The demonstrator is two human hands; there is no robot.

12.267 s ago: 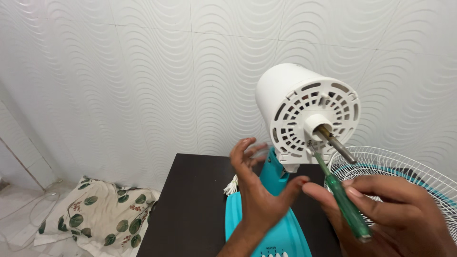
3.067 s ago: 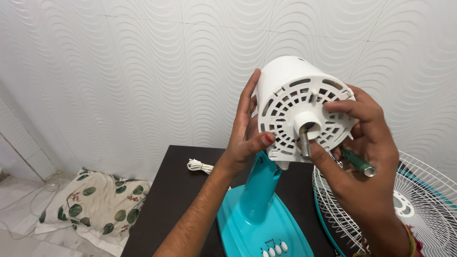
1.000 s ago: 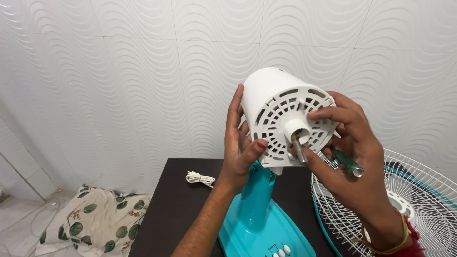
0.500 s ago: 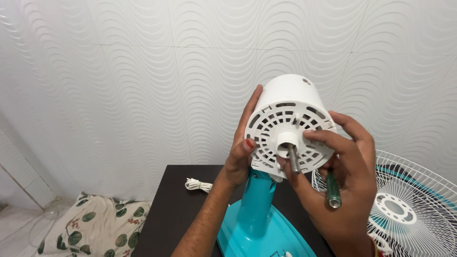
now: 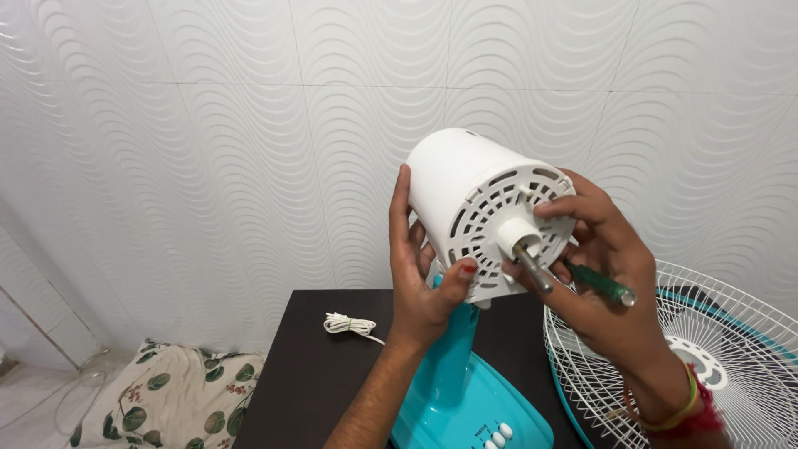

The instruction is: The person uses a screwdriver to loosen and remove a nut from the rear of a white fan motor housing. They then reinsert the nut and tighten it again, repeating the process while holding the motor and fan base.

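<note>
A left hand (image 5: 421, 283) grips the white fan motor housing (image 5: 474, 208) while the right hand (image 5: 611, 287), fingers closed around a green-handled screwdriver (image 5: 600, 283), pinches the housing's front hub, its shaft (image 5: 532, 268) pointing toward the viewer.

The scene is bright and evenly lit by soft, diffuse light with no visible source. The white wavy wall (image 5: 208, 125) reads clean, its ridges shaded only faintly. The white motor housing (image 5: 453, 179) is near overexposure on top, with gentle shade beneath. The dark surface (image 5: 307, 366) shows a dull sheen. Focus is sharp throughout; the left edge bends slightly.
</note>
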